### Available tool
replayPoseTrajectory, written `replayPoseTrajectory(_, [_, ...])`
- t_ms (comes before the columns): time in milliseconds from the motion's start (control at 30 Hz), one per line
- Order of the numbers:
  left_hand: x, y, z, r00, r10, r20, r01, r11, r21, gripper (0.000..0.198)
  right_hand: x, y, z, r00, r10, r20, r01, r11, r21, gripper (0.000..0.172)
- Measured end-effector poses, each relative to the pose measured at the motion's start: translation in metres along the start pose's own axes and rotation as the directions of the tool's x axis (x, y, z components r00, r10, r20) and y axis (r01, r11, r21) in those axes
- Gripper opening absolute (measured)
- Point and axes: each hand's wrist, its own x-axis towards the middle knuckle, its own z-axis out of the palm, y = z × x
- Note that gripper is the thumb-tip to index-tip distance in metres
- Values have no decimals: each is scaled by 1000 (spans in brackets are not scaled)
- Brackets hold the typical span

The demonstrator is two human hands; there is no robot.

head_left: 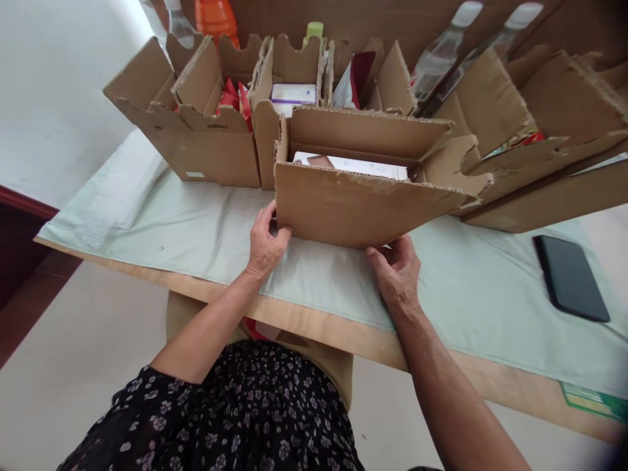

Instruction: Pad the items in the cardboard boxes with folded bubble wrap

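An open cardboard box [353, 203] with torn flaps sits on the table in front of me. White flat packs [363, 166] lie inside it. My left hand [265, 245] grips the box's lower left corner, thumb and fingers closed on the edge. My right hand [396, 271] is curled under the box's bottom edge near its middle right, fingers tucked beneath the cardboard.
More cut cardboard boxes [196, 137] with red packets [234, 98] and a white-purple carton [293, 93] stand behind. Bottles [216, 16] line the back. A black phone [570, 277] lies at right on the pale green cloth [196, 226]. The table's wooden edge [314, 324] is close to my body.
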Motion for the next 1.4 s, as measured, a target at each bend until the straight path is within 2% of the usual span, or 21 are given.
replayPoseTrajectory(533, [-1,10,1,1000,-23,-18,23,999,-30,46,-1,3,-6,1000,6,-9,-6,999,-41,48])
replayPoseTrajectory(867, [-1,6,4,999,-20,-28,20,1000,-18,46,0,2,-7,1000,0,12,0,1000,-14,51])
replayPoseTrajectory(1000, [-3,5,6,999,-24,-37,23,999,-22,49,0,-6,-21,1000,2,19,-2,1000,-9,51])
replayPoseTrajectory(1067, [-4,5,7,999,-26,-36,25,999,-31,51,0,-23,-39,999,2,-42,-3,999,-35,51])
replayPoseTrajectory(1133, [-6,6,7,999,-35,-37,33,999,-38,57,4,-51,-61,987,-44,-157,30,995,-93,48])
replayPoseTrajectory(1200, [-7,6,7,998,-48,-29,47,998,-45,68,15,-91,-78,959,-162,-231,117,973,-197,42])
replayPoseTrajectory(1233, [-7,6,7,998,-54,-18,53,997,-48,73,23,-111,-83,949,-232,-214,174,950,-260,39])
replayPoseTrajectory(1300, [-7,7,8,998,-59,15,60,997,-52,81,48,-149,-85,955,-294,-36,258,887,-383,32])
replayPoseTrajectory(1400, [-8,6,9,996,-66,55,69,996,-48,84,93,-185,-71,929,-201,312,349,757,-552,30])
